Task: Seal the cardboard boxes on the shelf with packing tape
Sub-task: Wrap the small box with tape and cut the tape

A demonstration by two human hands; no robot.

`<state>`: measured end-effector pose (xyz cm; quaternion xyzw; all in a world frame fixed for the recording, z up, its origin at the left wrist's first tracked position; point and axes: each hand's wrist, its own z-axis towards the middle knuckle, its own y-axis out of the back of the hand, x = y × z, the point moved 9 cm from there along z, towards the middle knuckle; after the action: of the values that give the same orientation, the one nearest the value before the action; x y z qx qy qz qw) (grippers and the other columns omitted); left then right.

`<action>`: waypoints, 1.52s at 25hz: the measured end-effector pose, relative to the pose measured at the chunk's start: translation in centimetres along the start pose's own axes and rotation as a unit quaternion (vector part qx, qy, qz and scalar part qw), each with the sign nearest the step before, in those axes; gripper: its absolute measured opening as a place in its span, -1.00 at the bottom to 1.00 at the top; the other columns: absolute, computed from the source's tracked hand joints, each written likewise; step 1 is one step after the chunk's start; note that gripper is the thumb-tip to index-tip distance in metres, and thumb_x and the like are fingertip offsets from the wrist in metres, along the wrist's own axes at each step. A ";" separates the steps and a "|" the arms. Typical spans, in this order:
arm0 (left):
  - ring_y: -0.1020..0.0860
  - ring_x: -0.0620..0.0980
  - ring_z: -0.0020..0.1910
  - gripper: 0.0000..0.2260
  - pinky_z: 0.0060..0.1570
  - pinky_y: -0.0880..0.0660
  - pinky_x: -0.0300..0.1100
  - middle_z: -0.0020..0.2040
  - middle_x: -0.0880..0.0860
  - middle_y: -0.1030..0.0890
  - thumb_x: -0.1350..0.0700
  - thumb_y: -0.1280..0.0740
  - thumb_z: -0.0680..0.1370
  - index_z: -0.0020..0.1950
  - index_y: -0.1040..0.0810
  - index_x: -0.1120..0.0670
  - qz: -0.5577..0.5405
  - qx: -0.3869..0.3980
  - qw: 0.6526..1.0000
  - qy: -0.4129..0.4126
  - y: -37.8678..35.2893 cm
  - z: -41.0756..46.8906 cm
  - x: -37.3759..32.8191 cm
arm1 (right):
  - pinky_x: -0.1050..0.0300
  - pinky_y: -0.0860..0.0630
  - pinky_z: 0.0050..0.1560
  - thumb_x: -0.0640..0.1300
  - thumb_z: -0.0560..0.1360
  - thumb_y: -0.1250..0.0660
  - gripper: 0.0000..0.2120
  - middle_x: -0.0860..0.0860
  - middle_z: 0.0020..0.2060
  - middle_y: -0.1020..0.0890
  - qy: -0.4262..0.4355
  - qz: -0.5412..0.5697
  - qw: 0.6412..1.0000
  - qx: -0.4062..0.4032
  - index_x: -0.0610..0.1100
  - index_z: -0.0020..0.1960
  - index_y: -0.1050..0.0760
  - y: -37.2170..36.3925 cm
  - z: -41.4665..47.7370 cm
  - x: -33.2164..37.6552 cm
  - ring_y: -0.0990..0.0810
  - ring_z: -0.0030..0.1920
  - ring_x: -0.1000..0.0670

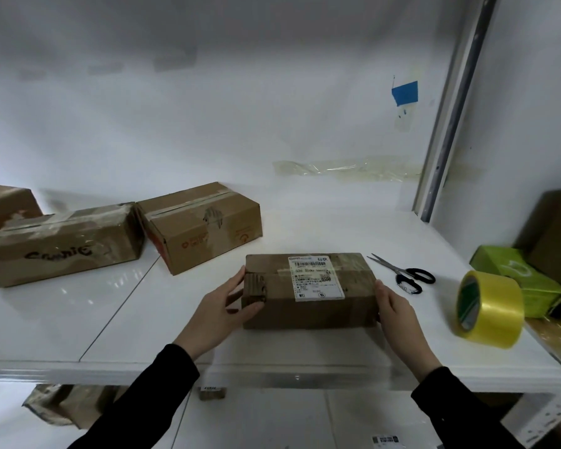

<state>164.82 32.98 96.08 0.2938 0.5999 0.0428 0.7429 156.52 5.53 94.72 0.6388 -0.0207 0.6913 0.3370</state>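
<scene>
A flat brown cardboard box (311,306) with a white shipping label lies on the white shelf (143,319) in front of me. My left hand (221,311) grips its left end, thumb on the top edge and fingers round the side. Against the box's right end presses my right hand (397,314), fingers straight. A yellow roll of packing tape (488,307) stands on edge at the right. Black-handled scissors (405,273) lie between the box and the roll.
Two taped cardboard boxes (65,244) (201,225) sit at the back left, a third (4,205) at the far left edge. A green carton (518,273) and brown cardboard stand at the right. A metal upright (450,124) frames the shelf.
</scene>
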 end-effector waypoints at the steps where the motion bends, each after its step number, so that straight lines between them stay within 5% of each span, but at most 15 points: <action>1: -0.33 -0.16 0.28 -0.32 0.18 -0.41 -0.24 0.30 -0.24 -0.31 0.01 -0.38 0.46 0.49 -0.10 -0.14 0.021 0.006 1.000 0.002 0.1 0.3 0.0 | 0.06 -0.43 -0.10 -0.04 0.64 0.00 -0.68 0.10 -0.33 -0.51 -0.001 0.009 1.000 -0.001 -0.10 -0.07 -0.49 0.0 0.1 -0.4 -0.48 -0.21 -0.03; 4: -0.29 -0.11 0.35 -0.25 0.27 -0.35 -0.16 0.41 -0.13 -0.26 -0.18 -0.36 0.32 0.47 -0.22 -0.07 0.067 0.007 0.998 -0.011 0.3 0.8 -0.7 | 0.05 -0.45 -0.05 -0.03 0.64 -0.01 -0.70 0.19 -0.35 -0.48 0.002 0.020 1.000 0.003 -0.04 -0.10 -0.48 -0.1 0.5 -0.8 -0.46 -0.27 0.10; 8: -0.24 -0.09 0.41 -0.52 0.43 -0.20 -0.02 0.44 -0.09 -0.26 -0.27 -0.41 0.22 0.12 -0.46 -0.28 0.090 -0.023 0.995 -0.037 0.3 -0.3 -1.0 | 0.03 -0.46 0.03 -0.08 0.64 -0.01 -0.71 0.17 -0.32 -0.49 0.001 0.013 1.000 0.003 -0.08 -0.04 -0.50 0.0 2.0 -0.2 -0.46 -0.25 0.14; 11: -0.06 -0.25 0.46 -0.45 0.41 0.02 -0.11 0.45 -0.23 -0.16 -0.49 -0.34 0.11 0.02 -0.46 -0.31 0.104 -0.056 0.991 -0.069 -0.4 -1.9 -0.9 | -0.04 -0.39 0.31 -0.09 0.64 -0.05 -0.65 -0.07 0.05 -0.60 -0.020 0.007 1.000 0.005 -0.22 0.25 -0.49 0.0 3.5 0.5 -0.53 0.12 -0.03; 13: 0.00 -0.32 0.47 -0.32 0.41 0.04 -0.16 0.45 -0.23 -0.17 -0.55 -0.25 0.12 0.14 -0.41 -0.25 0.112 -0.073 0.985 -0.106 -1.7 -3.5 -1.3 | 0.04 -0.22 0.42 -0.09 0.63 -0.07 -0.58 -0.18 0.35 -0.43 -0.046 -0.025 0.998 -0.037 -0.27 0.41 -0.30 0.5 3.4 1.1 -0.35 0.39 -0.12; 15: -0.04 -0.31 0.47 -0.18 0.41 0.02 -0.24 0.45 -0.23 -0.17 -0.55 -0.21 0.17 0.32 -0.34 -0.16 0.118 -0.102 0.981 -0.116 -2.7 -5.0 -1.5 | 0.10 -0.21 0.43 -0.07 0.62 -0.09 -0.51 -0.25 0.44 -0.27 -0.060 0.012 0.996 -0.071 -0.33 0.45 -0.17 -0.4 1.6 1.6 -0.27 0.43 -0.14; 17: -0.07 -0.35 0.41 -0.11 0.33 0.05 -0.43 0.41 -0.30 -0.16 -0.53 -0.22 0.17 0.41 -0.22 -0.13 0.126 -0.132 0.977 -0.111 -3.1 -6.2 -2.0 | 0.19 -0.28 0.39 -0.04 0.61 -0.10 -0.48 -0.25 0.44 -0.22 -0.052 0.097 0.994 -0.012 -0.33 0.44 -0.10 -4.2 -0.8 2.5 -0.31 0.38 -0.10; 20: -0.15 -0.38 0.28 -0.04 0.21 0.02 -0.54 0.31 -0.42 -0.21 -0.52 -0.27 0.13 0.44 -0.22 -0.12 0.150 -0.118 0.974 -0.119 -3.0 -6.8 -3.1 | 0.07 -0.05 0.51 -0.10 0.62 -0.11 -0.40 -0.16 0.52 0.05 -0.040 0.098 0.989 0.100 -0.23 0.53 0.12 -8.7 -1.1 2.9 -0.09 0.49 -0.05; 24: -0.21 -0.25 0.34 -0.16 0.29 -0.09 -0.33 0.37 -0.33 -0.25 -0.59 -0.14 0.15 0.36 -0.18 -0.28 0.152 -0.091 0.978 -0.112 0.0 -5.1 -3.1 | 0.01 -0.30 0.42 -0.22 0.62 -0.11 -0.57 -0.08 0.37 -0.40 0.001 0.169 0.960 0.223 -0.16 0.47 -0.14 -9.5 2.8 3.9 -0.39 0.35 -0.01; 28: -0.07 -0.25 0.44 -0.30 0.47 -0.10 -0.16 0.42 -0.29 -0.05 -0.21 -0.33 0.34 0.40 -0.09 -0.20 0.098 0.013 0.991 -0.094 -1.9 -2.7 -2.5 | 0.09 -0.30 0.41 -0.11 0.60 -0.17 -0.58 -0.02 0.38 -0.41 0.033 0.048 0.970 0.234 -0.17 0.44 -0.28 -9.0 4.3 5.1 -0.38 0.37 0.03; 32: -0.13 -0.13 0.48 -0.38 0.45 -0.16 -0.16 0.46 -0.14 -0.14 0.05 -0.35 0.46 0.47 -0.22 0.09 0.074 -0.076 0.988 -0.113 -4.3 -2.8 -2.5 | 0.33 -0.41 0.26 0.14 0.51 -0.17 -0.58 0.14 0.23 -0.55 0.038 0.138 0.981 0.128 -0.05 0.24 -0.54 -6.3 0.0 4.8 -0.48 0.22 0.29; 38: -0.04 -0.13 0.47 -0.40 0.42 -0.07 -0.23 0.46 -0.09 -0.08 0.16 -0.36 0.49 0.47 -0.20 0.16 0.088 -0.155 0.976 -0.124 -7.1 -3.2 -3.7 | 0.41 -0.36 0.29 -0.20 0.43 -0.43 -0.51 0.18 0.34 -0.40 0.162 0.039 0.984 0.060 -0.10 0.33 -0.44 -3.9 -4.0 3.1 -0.35 0.33 0.34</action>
<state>158.80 26.84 95.44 0.2301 0.4613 0.1639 0.8411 155.12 11.80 95.23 0.5360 0.0513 0.7983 0.2699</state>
